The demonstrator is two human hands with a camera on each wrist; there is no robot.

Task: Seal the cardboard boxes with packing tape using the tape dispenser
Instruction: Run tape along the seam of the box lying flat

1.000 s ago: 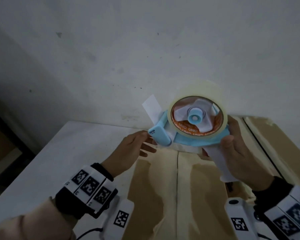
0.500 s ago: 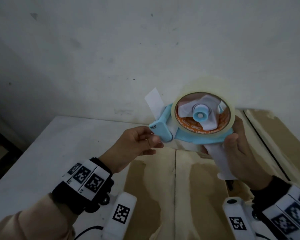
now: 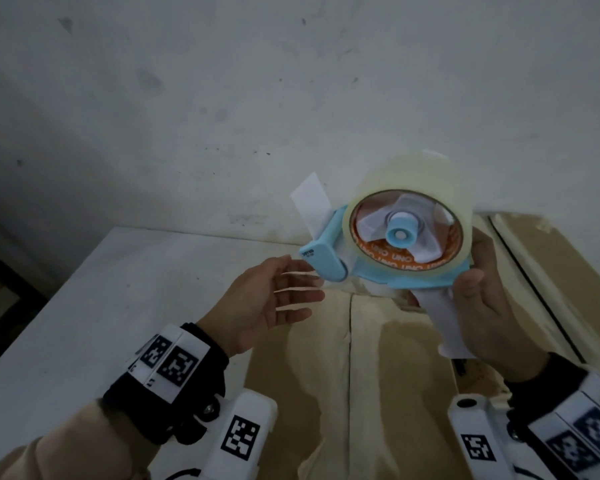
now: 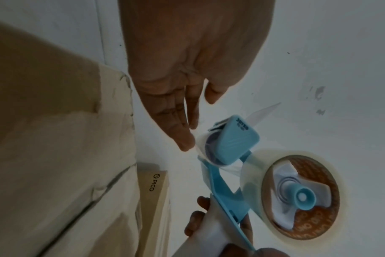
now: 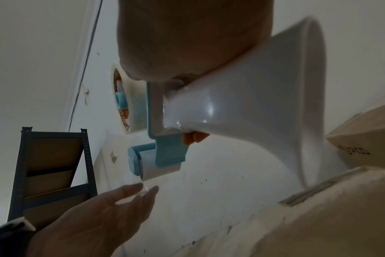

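My right hand [image 3: 489, 306] grips the white handle [image 5: 242, 113] of a blue tape dispenser [image 3: 378, 271] and holds it in the air over the far edge of a closed cardboard box [image 3: 378, 375]. A roll of clear tape [image 3: 406, 188] sits on its hub. A white tab sticks up behind the dispenser's head. My left hand [image 3: 291, 292] is held just left of the head with straight fingers. Its fingertips [image 4: 185, 144] touch the loose clear tape at the roller. The box's two top flaps meet at a centre seam.
The box lies on a white table [image 3: 118, 289] against a white wall. A second cardboard box [image 3: 551, 271] stands to the right, and a small box marked PICO [image 4: 153, 191] lies behind. A dark metal shelf [image 5: 53, 173] stands beyond the table's left end.
My left hand pinched at the dispenser's head half a second ago; now its fingers are straightened and only the tips touch the tape. The right hand keeps its grip on the handle.
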